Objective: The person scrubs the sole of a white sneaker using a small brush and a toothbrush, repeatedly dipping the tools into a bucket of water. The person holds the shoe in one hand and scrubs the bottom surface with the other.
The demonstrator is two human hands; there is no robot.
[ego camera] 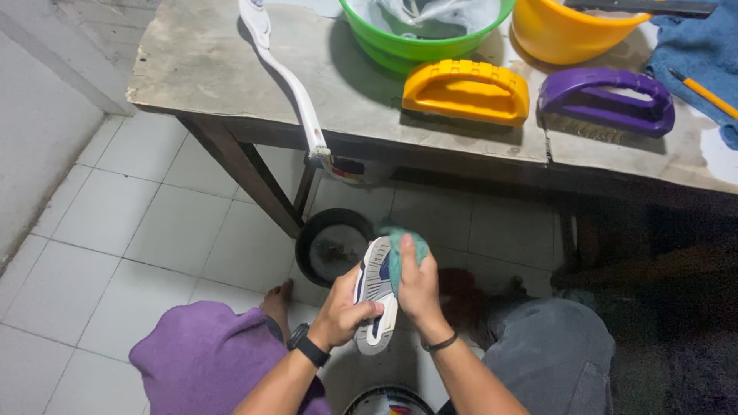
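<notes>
**Sneaker held sole-out between both hands, cloth pressed to its side**

The worn wooden table (231,69) spans the top of your view, well apart from your hands. On it stand a green basin (384,42) and a yellow tub (561,34), with a yellow scrub brush (466,92) and a purple scrub brush (607,100) just in front of them. A long white-handled brush (288,84) overhangs the table edge. Below, on the white tiles, sits a dark round pan (332,247).

The sneaker (377,296) is over your knees, sole towards you. Your left hand (342,315) is closed round its lower half. Your right hand (419,288) is closed on a teal cloth (400,250), flat against the shoe's side.

Judgement: the shoe is light, stiff in the sole, softer in the upper, possibly slippery if wet. Grip it at the midsole edge, not the upper.
</notes>
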